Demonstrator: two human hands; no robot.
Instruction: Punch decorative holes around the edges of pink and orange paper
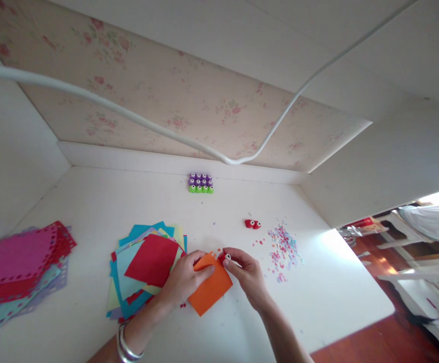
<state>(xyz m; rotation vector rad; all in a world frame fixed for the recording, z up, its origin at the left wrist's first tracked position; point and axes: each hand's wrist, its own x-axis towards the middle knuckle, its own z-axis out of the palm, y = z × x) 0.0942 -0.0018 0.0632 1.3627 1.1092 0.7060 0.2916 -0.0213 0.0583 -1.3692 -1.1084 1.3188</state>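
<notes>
My left hand [189,277] pinches a square sheet of orange paper [214,290] between thumb and fingers. Its top edge has small cut-outs, with orange bits beside it. My right hand [248,275] grips a small red craft punch [224,257] at the sheet's upper right corner; whether the corner sits inside the punch cannot be made out. Left of the sheet lies a loose stack of coloured paper, a red sheet [153,259] on top, partly behind my left hand. Two more red craft punches [253,224] stand side by side farther back.
Purple and green craft punches [201,182] stand in rows by the back wall of the white table [102,196]. Colourful paper confetti [283,247] is scattered at right. Sheets with punched edges [20,257] lie at far left. A white cable [147,123] hangs across the view.
</notes>
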